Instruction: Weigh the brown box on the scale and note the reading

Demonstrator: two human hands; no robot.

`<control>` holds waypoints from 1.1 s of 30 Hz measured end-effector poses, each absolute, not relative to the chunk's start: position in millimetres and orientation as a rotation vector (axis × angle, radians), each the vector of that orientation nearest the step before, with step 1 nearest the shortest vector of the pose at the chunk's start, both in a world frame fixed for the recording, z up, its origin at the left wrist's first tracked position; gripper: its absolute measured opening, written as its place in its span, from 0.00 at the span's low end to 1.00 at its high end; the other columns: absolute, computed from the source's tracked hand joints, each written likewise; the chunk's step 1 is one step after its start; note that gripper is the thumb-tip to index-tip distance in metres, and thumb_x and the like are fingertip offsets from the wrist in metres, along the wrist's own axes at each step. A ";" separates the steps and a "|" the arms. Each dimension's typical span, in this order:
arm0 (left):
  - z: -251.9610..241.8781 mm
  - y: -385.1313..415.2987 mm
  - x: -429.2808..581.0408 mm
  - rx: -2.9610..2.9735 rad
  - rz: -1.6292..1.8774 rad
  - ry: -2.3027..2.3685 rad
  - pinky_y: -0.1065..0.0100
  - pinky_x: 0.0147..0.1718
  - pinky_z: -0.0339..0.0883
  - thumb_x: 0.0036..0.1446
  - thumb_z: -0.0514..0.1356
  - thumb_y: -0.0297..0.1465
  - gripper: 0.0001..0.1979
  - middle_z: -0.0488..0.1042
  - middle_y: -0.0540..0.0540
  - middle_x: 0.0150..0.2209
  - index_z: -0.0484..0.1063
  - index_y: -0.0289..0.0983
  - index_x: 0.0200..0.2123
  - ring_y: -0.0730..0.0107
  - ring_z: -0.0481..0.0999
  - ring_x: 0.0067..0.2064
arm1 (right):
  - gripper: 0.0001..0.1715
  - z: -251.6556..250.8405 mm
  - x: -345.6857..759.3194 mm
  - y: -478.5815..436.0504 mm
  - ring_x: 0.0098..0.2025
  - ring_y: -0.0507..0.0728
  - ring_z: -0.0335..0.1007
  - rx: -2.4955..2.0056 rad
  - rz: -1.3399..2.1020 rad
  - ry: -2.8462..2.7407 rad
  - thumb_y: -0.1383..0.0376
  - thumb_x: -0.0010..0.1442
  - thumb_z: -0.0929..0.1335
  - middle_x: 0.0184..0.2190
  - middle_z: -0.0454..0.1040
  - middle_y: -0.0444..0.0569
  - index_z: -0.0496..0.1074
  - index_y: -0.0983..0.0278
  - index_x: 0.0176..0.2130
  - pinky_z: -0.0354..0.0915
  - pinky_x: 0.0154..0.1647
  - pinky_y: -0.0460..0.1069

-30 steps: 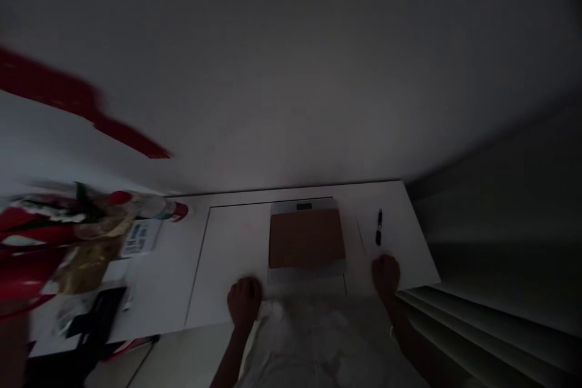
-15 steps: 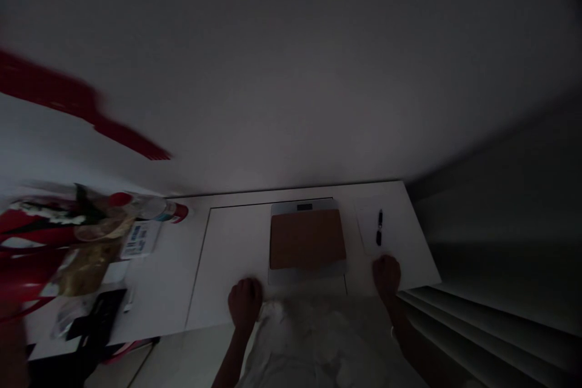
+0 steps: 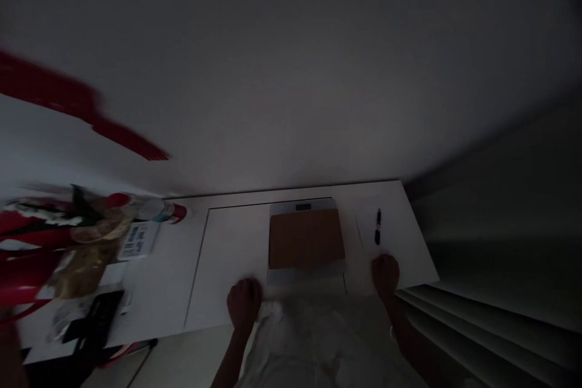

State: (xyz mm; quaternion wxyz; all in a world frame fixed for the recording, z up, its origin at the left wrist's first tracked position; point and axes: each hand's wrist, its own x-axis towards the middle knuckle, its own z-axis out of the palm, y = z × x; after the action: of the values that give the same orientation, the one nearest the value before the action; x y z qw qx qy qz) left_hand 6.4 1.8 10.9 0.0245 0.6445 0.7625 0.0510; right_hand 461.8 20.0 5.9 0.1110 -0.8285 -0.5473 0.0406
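Little has changed since half a second ago: both hands stay where they were, and the whole view has only slipped a touch to the left. The left hand (image 3: pixel 244 302) rests on the near edge of the desk (image 3: pixel 173 279), fingers curled under into a loose fist, with nothing in it. The right hand (image 3: pixel 385 274) lies the same way, curled and empty, on the desk edge farther right. The brown board (image 3: pixel 305 238) sits on a grey scale (image 3: pixel 302 207), between the hands and beyond them: at 1 o'clock from the left hand and 10 o'clock from the right. The pen (image 3: pixel 377 227) lies near the right hand at its 12 o'clock, not touching it. A red-capped bottle (image 3: pixel 160 211) lies at 10 o'clock from the left hand, well apart.
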 end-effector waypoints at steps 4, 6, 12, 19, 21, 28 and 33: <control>12.6 2.3 7.0 1.975 0.117 2.360 0.61 0.35 0.54 0.62 0.46 0.34 0.17 0.72 0.42 0.28 0.69 0.37 0.26 0.61 0.67 0.33 | 0.11 3.1 462.3 19.6 0.35 0.57 0.60 -2.422 0.093 -1.605 0.63 0.60 0.61 0.31 0.68 0.52 0.68 0.66 0.32 0.54 0.39 0.51; 13.5 2.6 7.7 1.971 0.116 2.361 0.61 0.35 0.54 0.62 0.45 0.34 0.17 0.72 0.42 0.28 0.69 0.37 0.26 0.61 0.68 0.33 | 0.10 2.8 462.1 20.0 0.36 0.58 0.61 -2.444 0.094 -1.580 0.63 0.60 0.61 0.32 0.68 0.52 0.68 0.66 0.33 0.54 0.40 0.51; 12.8 2.8 8.3 1.981 0.161 2.369 0.61 0.35 0.55 0.61 0.46 0.34 0.17 0.72 0.41 0.29 0.70 0.36 0.27 0.61 0.68 0.33 | 0.09 6.0 461.3 20.7 0.35 0.58 0.61 -2.450 0.145 -1.594 0.63 0.60 0.61 0.31 0.68 0.52 0.67 0.65 0.32 0.54 0.39 0.52; 13.8 3.5 8.5 1.962 0.125 2.364 0.62 0.35 0.54 0.61 0.46 0.34 0.18 0.72 0.41 0.28 0.70 0.36 0.26 0.61 0.68 0.32 | 0.10 7.8 460.0 20.4 0.35 0.58 0.61 -2.421 0.126 -1.613 0.63 0.60 0.61 0.31 0.68 0.52 0.66 0.65 0.31 0.54 0.39 0.52; 13.3 3.2 8.2 1.967 0.133 2.363 0.62 0.35 0.55 0.62 0.46 0.34 0.18 0.72 0.41 0.29 0.70 0.36 0.27 0.62 0.68 0.33 | 0.10 8.7 459.7 21.0 0.35 0.58 0.61 -2.441 0.133 -1.603 0.63 0.60 0.61 0.31 0.68 0.52 0.66 0.65 0.31 0.54 0.40 0.52; 9.2 1.4 5.9 1.998 0.129 2.363 0.62 0.35 0.54 0.62 0.46 0.34 0.17 0.72 0.42 0.29 0.69 0.36 0.27 0.61 0.68 0.33 | 0.09 9.2 460.5 22.1 0.34 0.58 0.61 -2.470 0.160 -1.603 0.63 0.59 0.62 0.30 0.68 0.53 0.66 0.64 0.30 0.53 0.38 0.52; 11.7 2.1 6.6 1.996 0.123 2.353 0.62 0.36 0.55 0.62 0.45 0.34 0.17 0.72 0.42 0.29 0.69 0.37 0.27 0.62 0.68 0.33 | 0.09 5.7 460.8 21.0 0.35 0.59 0.61 -2.468 0.119 -1.594 0.63 0.59 0.61 0.31 0.68 0.53 0.67 0.64 0.31 0.54 0.39 0.52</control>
State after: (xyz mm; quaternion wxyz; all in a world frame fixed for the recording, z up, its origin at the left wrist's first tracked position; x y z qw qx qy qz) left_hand 6.6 2.1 11.7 0.0268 0.6463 0.7616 0.0398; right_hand 460.8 21.0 5.7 0.1006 -0.8351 -0.5394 0.0402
